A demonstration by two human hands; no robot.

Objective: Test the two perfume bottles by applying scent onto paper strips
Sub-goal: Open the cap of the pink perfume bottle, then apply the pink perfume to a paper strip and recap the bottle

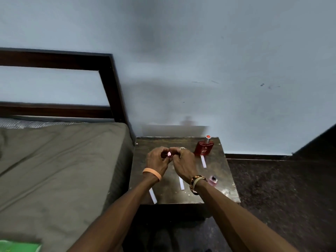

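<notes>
Over the small dark table (227,186), my left hand (157,160) and my right hand (184,165) meet, and both pinch a small shiny pink object (169,154). I cannot tell whether it is a cap or a tiny bottle. A red perfume bottle (204,148) stands upright at the table's back right, its silver sprayer with an orange top bare. A small pink bottle (213,180) sits near the right front, beside my right wrist. Three white paper strips lie flat: one strip (203,161) in front of the red bottle, one strip (181,183) in the middle, one strip (152,196) at the front left edge.
A bed (54,170) with an olive sheet and a dark wooden headboard (111,84) touches the table's left side. A blue-grey wall (218,70) rises right behind the table. Dark speckled floor (272,188) lies to the right. A green item (18,247) lies at the bottom left.
</notes>
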